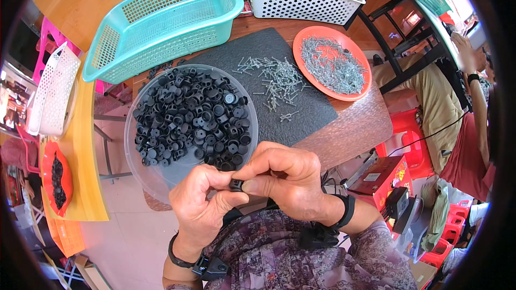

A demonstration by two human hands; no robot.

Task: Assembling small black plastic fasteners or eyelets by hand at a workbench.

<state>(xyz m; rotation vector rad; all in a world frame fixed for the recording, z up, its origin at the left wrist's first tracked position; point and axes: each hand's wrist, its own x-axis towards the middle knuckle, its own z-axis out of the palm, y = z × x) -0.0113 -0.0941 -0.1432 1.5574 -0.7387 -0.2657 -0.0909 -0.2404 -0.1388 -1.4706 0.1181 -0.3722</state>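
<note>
Close in front of my body, my left hand (206,197) and my right hand (287,180) meet at the fingertips. Between them is a small black plastic part (236,184), mostly covered by the fingers. Both hands pinch it, just off the near edge of a round clear tub (133,150). Many similar black plastic parts (188,110) fill that tub. Beyond my right hand, a loose pile of silver screws (279,80) lies on a dark mat (314,115). An orange plate (361,88) heaped with more screws stands at the mat's right.
An aqua basket (161,48) stands at the back left, and a white basket (306,8) holding black parts at the back. A red dish (60,156) sits on a yellow surface at the left. On the right, a person (438,94) sits near red stools (408,129).
</note>
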